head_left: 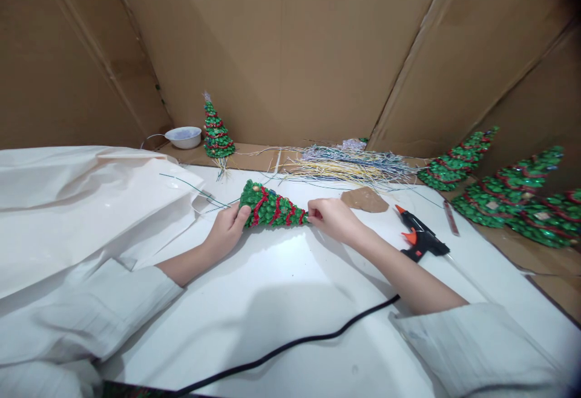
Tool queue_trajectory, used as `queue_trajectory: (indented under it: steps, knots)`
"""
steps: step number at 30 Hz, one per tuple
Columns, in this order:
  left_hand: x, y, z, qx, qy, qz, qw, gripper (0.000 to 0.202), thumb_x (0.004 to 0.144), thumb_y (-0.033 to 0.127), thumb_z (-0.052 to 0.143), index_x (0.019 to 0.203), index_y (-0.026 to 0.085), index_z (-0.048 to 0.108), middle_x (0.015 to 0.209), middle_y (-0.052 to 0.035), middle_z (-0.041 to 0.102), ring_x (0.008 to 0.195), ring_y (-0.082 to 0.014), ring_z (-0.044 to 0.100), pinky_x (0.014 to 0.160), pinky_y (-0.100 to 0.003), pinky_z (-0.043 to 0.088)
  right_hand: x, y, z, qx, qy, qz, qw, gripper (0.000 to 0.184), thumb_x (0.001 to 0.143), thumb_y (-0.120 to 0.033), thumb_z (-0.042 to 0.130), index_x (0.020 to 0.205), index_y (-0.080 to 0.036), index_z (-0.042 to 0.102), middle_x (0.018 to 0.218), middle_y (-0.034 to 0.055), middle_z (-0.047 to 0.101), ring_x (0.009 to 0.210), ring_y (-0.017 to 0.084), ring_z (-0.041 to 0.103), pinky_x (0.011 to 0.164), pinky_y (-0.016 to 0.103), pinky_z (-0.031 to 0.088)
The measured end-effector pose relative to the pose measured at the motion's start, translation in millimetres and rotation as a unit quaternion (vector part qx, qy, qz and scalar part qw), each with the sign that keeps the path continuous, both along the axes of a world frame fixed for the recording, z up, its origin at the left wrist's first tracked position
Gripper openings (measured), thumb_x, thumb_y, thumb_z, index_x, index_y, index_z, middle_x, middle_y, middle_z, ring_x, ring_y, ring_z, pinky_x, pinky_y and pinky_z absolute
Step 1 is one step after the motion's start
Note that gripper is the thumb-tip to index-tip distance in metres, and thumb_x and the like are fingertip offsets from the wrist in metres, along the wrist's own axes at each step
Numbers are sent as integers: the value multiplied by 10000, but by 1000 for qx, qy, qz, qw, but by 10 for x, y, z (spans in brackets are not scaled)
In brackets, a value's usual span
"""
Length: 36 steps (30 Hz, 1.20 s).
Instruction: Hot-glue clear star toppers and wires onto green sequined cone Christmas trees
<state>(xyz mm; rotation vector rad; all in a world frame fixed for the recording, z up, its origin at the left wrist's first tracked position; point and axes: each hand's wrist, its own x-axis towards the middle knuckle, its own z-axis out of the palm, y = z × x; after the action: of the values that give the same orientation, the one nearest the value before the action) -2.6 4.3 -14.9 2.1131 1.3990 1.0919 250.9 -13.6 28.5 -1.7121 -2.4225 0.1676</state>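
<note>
A small green Christmas tree [275,207] with red garland lies sideways above the white table, its tip pointing right. My left hand [229,228] is closed around its wide base, thumb on the near side. Thin green wires [195,187] stick out to the left of the base. At the tip, the fingers of my right hand [329,216] are pinched together; whether they hold the tip itself or something small there is hidden. Right of my right hand lies a black glue gun [422,234] with an orange nozzle and trigger. A brown flat piece [365,199] lies just behind that hand.
Loose wires [354,165] are heaped at the back. A finished-looking tree [218,132] and a white bowl [184,137] stand back left; several more trees [490,195] line the right. White sheeting [91,204] covers the left. A black cable [290,343] crosses the front. Cardboard walls [281,53] enclose the table.
</note>
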Motion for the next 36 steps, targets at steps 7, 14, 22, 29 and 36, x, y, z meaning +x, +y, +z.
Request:
queue_trajectory:
  steps: [7, 14, 22, 29, 36]
  knots:
    - [0, 0, 3, 7, -5, -11, 1000, 365, 882, 432, 331, 596, 205, 345, 536, 35, 390, 516, -116, 362, 513, -252, 326, -22, -15, -10, 14, 0, 27, 1000, 124, 796, -108, 500, 747, -182, 587, 803, 30, 663, 734, 143, 574, 596, 213, 293]
    - [4, -14, -4, 1, -7, -9, 1000, 365, 880, 436, 328, 599, 204, 336, 535, 42, 370, 516, -111, 349, 518, -245, 326, 18, 11, -39, -9, 41, 0, 999, 83, 796, -139, 518, 746, -177, 573, 787, 29, 656, 704, 136, 561, 579, 207, 296]
    - [7, 3, 2, 2, -11, -6, 1000, 365, 875, 443, 333, 600, 203, 339, 540, 45, 355, 516, -108, 331, 515, -245, 316, 101, 79, -70, -42, 101, 43, 993, 71, 739, -105, 548, 706, -164, 570, 721, 21, 620, 654, 115, 531, 586, 195, 329]
    - [-1, -6, -5, -1, -6, -5, 1000, 384, 878, 480, 316, 635, 193, 391, 565, 32, 412, 544, -123, 389, 533, -250, 343, 83, 66, -63, -35, 107, 28, 993, 135, 743, -64, 492, 691, -166, 564, 708, 22, 623, 644, 114, 530, 586, 199, 333]
    - [-9, 4, -9, 13, -1, -28, 1000, 426, 904, 473, 287, 871, 143, 555, 810, -62, 612, 756, -196, 551, 717, -301, 429, 56, 40, -40, -23, 97, 23, 995, 133, 729, -71, 505, 665, -173, 564, 698, 12, 629, 643, 117, 533, 581, 204, 313]
